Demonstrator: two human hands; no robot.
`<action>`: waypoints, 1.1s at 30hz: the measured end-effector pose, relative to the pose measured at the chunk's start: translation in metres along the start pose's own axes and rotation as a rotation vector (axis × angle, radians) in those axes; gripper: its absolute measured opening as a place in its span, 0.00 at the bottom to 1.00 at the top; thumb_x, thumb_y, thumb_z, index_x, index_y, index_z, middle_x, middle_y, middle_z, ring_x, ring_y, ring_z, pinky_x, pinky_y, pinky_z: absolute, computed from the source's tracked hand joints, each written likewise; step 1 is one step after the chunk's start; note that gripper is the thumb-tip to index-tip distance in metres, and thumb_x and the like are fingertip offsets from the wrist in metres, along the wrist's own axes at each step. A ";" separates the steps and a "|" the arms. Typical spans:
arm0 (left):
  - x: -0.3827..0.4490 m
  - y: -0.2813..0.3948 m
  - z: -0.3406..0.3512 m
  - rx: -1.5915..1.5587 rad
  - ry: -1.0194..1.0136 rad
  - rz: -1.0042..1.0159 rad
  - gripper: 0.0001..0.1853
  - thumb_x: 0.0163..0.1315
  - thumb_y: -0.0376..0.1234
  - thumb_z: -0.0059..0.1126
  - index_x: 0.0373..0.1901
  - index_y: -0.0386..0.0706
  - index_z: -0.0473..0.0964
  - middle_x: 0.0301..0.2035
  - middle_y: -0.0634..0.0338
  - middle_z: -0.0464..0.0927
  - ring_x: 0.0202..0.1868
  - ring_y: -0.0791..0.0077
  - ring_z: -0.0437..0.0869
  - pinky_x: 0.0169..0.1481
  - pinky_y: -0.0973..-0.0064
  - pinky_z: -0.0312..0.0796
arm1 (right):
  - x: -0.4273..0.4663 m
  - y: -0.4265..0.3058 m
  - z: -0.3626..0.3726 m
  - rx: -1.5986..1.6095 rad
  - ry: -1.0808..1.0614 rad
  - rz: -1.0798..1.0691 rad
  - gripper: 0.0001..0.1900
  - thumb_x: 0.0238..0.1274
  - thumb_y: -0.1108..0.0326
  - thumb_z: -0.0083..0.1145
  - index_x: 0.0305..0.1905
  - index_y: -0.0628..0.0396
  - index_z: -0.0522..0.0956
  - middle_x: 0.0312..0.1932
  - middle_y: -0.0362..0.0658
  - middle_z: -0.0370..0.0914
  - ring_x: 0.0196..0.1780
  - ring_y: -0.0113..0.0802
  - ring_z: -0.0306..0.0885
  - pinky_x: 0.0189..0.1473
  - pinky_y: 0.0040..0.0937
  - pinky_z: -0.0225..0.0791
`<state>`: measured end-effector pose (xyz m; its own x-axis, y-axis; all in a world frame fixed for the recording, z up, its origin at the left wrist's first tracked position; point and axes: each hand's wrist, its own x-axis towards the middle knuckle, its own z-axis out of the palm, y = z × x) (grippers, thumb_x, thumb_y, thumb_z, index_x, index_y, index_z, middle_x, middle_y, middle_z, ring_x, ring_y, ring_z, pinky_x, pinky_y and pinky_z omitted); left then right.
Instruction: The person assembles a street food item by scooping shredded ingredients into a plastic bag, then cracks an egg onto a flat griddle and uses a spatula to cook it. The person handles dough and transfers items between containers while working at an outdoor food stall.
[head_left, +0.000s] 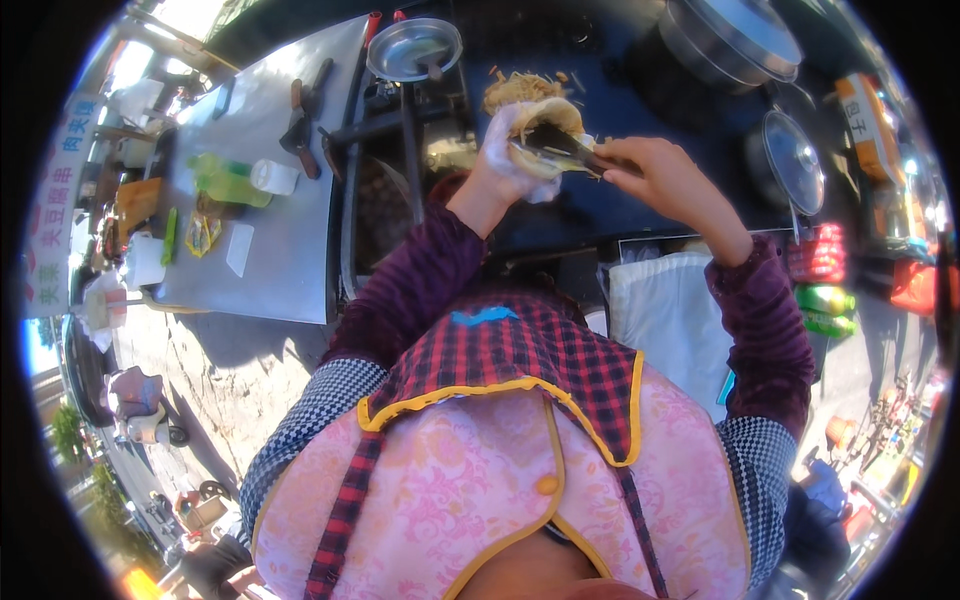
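Observation:
A split flatbread (559, 112) is spread apart in my left hand (510, 150), which is covered by a thin, clear plastic glove or bag. My right hand (651, 169) grips a dark-bladed utensil (559, 141), perhaps a spatula, by its handle. Its blade reaches into the bread's opening, where some shredded filling shows. Just beyond the bread, a heap of shredded food (521, 90) lies on the dark flat griddle (540, 217), with loose strands around it.
At the left, a metal table (255, 135) holds a cleaver (298, 124), a green bottle (229, 180) and a white cup (274, 177). A metal pan (414, 49) stands near its far corner. A large steel pot (727, 45) and a glass-lidded pan (793, 161) are at the right.

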<state>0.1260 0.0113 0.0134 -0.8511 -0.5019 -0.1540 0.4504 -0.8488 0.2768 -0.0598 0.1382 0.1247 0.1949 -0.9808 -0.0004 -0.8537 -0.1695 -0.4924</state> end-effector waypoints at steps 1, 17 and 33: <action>0.001 0.000 -0.006 -0.013 -0.024 -0.009 0.24 0.66 0.48 0.49 0.54 0.41 0.73 0.50 0.51 0.78 0.53 0.53 0.78 0.61 0.54 0.71 | -0.003 -0.001 -0.004 -0.017 0.031 0.009 0.15 0.60 0.66 0.59 0.51 0.58 0.80 0.43 0.49 0.80 0.42 0.46 0.80 0.45 0.35 0.72; -0.021 -0.004 0.015 0.107 0.235 0.120 0.20 0.66 0.43 0.52 0.53 0.39 0.73 0.49 0.50 0.79 0.51 0.54 0.81 0.57 0.54 0.74 | -0.018 -0.009 -0.021 -0.646 0.489 0.168 0.18 0.56 0.65 0.62 0.53 0.43 0.76 0.36 0.39 0.70 0.36 0.35 0.77 0.30 0.31 0.72; -0.089 0.055 -0.026 0.313 0.030 0.485 0.38 0.54 0.47 0.67 0.59 0.31 0.67 0.54 0.44 0.76 0.55 0.55 0.80 0.58 0.62 0.76 | 0.084 0.130 0.099 -0.098 0.308 0.261 0.16 0.56 0.59 0.63 0.50 0.44 0.80 0.40 0.40 0.77 0.47 0.44 0.78 0.45 0.38 0.71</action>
<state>0.2334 0.0045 0.0173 -0.5571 -0.8297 0.0347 0.6818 -0.4332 0.5895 -0.1060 0.0430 -0.0258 -0.1749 -0.9726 0.1534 -0.9003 0.0949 -0.4247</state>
